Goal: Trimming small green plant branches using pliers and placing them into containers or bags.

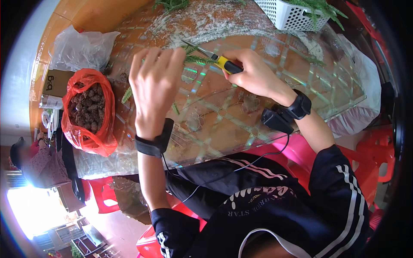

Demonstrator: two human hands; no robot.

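My left hand is raised over the table with its back to me and its fingers curled together. Green artificial pine sprigs stick out beside its fingertips, and my fingers hide where they are gripped. More green tips show on the hand's other side and below it. In my right hand are yellow-and-black long-nose pliers, their handles inside my closed fingers. The metal jaws point left, past the sprig, towards my left fingertips.
A red plastic bag of pine cones stands at the left, near a clear plastic bag and a cardboard box. White powder covers the far tabletop. A white perforated basket with green sprigs sits far right. Another person is at the left.
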